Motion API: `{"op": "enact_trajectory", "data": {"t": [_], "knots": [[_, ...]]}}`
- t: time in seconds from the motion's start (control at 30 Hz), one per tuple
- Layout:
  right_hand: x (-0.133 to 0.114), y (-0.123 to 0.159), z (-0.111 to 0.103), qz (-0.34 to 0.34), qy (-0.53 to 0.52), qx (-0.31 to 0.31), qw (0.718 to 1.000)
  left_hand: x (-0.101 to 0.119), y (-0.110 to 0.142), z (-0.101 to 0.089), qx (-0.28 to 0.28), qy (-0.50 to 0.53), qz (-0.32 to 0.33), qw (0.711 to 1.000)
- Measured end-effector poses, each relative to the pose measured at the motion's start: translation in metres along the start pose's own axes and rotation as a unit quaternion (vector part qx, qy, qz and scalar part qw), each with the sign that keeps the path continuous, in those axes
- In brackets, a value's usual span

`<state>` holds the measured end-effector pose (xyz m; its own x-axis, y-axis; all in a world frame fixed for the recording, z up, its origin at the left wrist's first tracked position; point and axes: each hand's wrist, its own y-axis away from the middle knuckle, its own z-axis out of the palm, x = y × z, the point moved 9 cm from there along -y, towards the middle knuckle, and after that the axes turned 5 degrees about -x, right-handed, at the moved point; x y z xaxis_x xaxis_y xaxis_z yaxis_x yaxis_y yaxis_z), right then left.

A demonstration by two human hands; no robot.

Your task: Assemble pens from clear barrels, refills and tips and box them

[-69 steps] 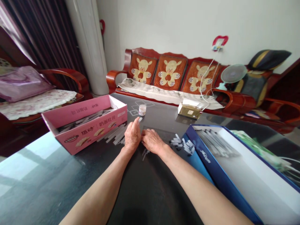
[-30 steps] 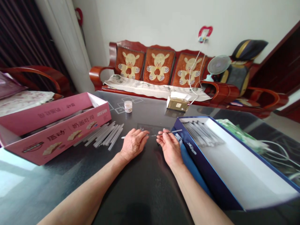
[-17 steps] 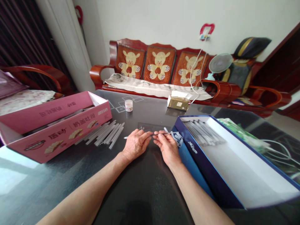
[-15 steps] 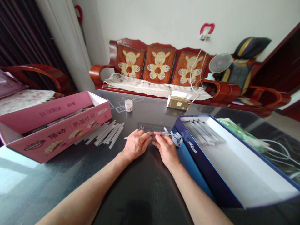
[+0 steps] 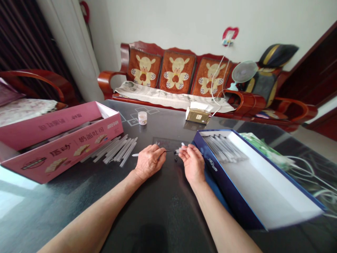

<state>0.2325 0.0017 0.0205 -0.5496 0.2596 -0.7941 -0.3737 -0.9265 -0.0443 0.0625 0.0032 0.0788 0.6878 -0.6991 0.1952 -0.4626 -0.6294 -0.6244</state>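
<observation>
My left hand [image 5: 149, 162] rests on the dark glass table [image 5: 163, 218], fingers pinched round a thin white pen tube [image 5: 136, 154] that runs left to right. My right hand [image 5: 193, 162] faces it, fingertips pinched on a small white cap [image 5: 178, 151] at the tube's dark tip. A row of clear pen tubes [image 5: 116, 150] lies just left of my left hand. A few small caps lie beside the near corner of the blue box [image 5: 251, 214], partly hidden by my right hand.
A pink cardboard box [image 5: 60, 151] holding more tubes stands at the left. The blue box with a white floor holds finished pens [image 5: 223, 147] at its far end. A small white jar [image 5: 142, 118] and a tissue box [image 5: 197, 114] stand farther back. Cables and a green packet lie at the right.
My right hand has drawn slightly back from the cap pile with a cap and brought it to the tip of the tube in my left hand. The view shifted a little.
</observation>
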Motion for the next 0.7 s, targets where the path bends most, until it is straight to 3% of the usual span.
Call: {"op": "enact_trajectory", "data": {"t": [0.13,0.33,0.47,0.53,0.6,0.7], "knots": [[0.001,-0.001,-0.001,0.013,0.002,-0.003,1.000,0.003,0.000,0.007,-0.026,0.002,0.017,1.000],[0.004,0.003,0.004,0.014,0.027,-0.024,0.999,-0.005,0.001,0.009,-0.023,-0.022,-0.019,0.999],[0.008,0.004,0.005,0.006,0.078,-0.031,0.996,-0.004,0.001,0.012,-0.034,0.010,-0.006,0.999],[0.006,0.005,0.007,-0.010,0.152,-0.036,0.988,0.000,0.000,0.014,-0.040,0.039,0.024,0.998],[-0.005,0.008,0.018,-0.070,0.276,-0.074,0.956,0.004,0.000,0.016,-0.049,0.059,0.050,0.996],[-0.021,0.021,0.039,-0.195,0.470,-0.138,0.850,0.003,-0.001,0.018,-0.048,0.057,0.053,0.996]]}}
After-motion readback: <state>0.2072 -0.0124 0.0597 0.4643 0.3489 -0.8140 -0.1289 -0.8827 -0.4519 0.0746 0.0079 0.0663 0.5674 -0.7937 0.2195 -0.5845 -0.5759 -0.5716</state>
